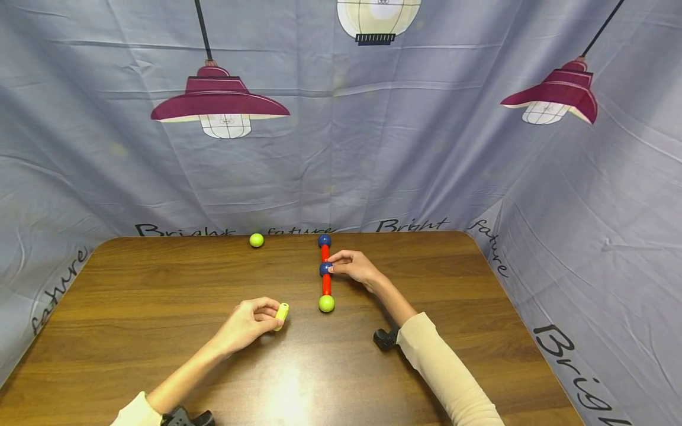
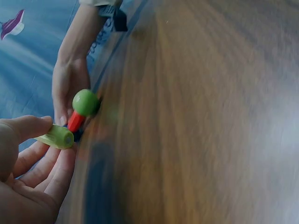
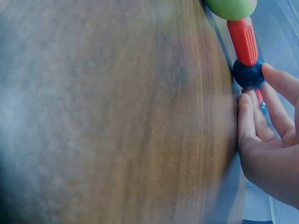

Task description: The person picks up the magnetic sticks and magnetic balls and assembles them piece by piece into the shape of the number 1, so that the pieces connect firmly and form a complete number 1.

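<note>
A straight chain of toy rods and balls lies on the wooden table: a blue ball (image 1: 324, 240) at the far end, a red rod (image 1: 325, 253), a middle blue ball (image 3: 248, 74), another red rod (image 1: 327, 284) and a green ball (image 1: 327, 303) at the near end. My right hand (image 1: 354, 267) pinches the middle blue ball between thumb and fingers, reaching in from the right. To the left and nearer, my left hand (image 1: 249, 323) holds a short yellow-green rod (image 2: 58, 136) between thumb and fingertips, apart from the chain in the head view.
A loose green ball (image 1: 257, 240) sits by the table's back edge, left of the chain. Behind the wooden table (image 1: 160, 284) hangs a grey-blue curtain (image 1: 319, 148) printed with lamps. Black wrist devices (image 1: 385, 339) show at both forearms.
</note>
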The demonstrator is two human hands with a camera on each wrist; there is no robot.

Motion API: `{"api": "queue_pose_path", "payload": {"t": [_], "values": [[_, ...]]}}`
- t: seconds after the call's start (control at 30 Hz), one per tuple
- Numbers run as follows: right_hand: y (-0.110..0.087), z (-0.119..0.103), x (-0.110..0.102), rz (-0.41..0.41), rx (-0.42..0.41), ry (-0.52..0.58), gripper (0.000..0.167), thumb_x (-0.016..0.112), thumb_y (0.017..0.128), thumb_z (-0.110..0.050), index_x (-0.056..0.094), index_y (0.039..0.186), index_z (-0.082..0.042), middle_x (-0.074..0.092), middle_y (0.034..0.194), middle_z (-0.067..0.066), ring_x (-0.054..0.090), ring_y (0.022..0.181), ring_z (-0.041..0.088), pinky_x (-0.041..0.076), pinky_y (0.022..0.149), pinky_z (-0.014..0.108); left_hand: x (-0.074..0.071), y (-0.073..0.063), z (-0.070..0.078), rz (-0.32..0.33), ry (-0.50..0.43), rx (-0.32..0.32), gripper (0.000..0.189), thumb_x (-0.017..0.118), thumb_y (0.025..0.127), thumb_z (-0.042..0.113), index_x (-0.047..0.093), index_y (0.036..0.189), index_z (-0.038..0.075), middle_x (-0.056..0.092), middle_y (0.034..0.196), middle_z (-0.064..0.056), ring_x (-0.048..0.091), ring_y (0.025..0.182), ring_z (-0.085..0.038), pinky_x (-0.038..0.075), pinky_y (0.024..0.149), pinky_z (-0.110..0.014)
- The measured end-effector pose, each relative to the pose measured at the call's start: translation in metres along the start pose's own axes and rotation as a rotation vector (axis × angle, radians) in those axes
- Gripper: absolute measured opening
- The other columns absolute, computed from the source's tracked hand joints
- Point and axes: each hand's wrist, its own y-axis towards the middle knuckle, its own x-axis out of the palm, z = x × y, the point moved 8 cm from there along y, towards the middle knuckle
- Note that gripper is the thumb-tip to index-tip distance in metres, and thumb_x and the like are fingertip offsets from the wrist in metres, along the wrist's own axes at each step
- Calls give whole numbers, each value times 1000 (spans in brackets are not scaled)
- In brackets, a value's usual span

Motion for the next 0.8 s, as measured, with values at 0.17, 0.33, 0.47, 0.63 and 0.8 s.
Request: {"api": "queue_pose_path", "payload": {"t": [0.17,0.33,0.47,0.63,0.8], "values": [[0,1,0,2,11,-1,26,75,87,-4,69,113,2,72,97,7,67,90,17,54,85,29,19,4,-3,-47,-66,-25,34,74,88,11,63,113,-10,70,97,-12,69,87,-21,57,72,-28],[-1,1,0,3,20,-8,26,75,88,-5,69,113,1,72,98,7,66,91,17,54,85,29,32,7,-4,-52,-102,-41,36,73,88,10,62,114,-13,71,95,-13,69,83,-19,58,69,-30],[-1,0,1,2,19,-2,26,75,88,-5,69,112,1,72,98,8,67,90,17,54,85,29,41,10,-3,-56,-109,-54,35,73,88,11,63,113,-11,72,94,-11,68,81,-16,57,67,-29],[-1,-2,0,2,14,-5,27,75,87,-6,70,112,2,72,97,8,67,90,17,54,85,29,55,15,1,-66,-135,-50,34,73,87,10,64,112,-11,71,91,-10,66,79,-15,57,66,-28],[-2,-2,0,-1,15,-8,27,76,87,-7,70,112,1,72,97,8,67,90,17,54,85,30,69,21,2,-80,-179,-45,32,72,88,8,63,111,-13,72,90,-12,66,79,-15,59,70,-29]]}}
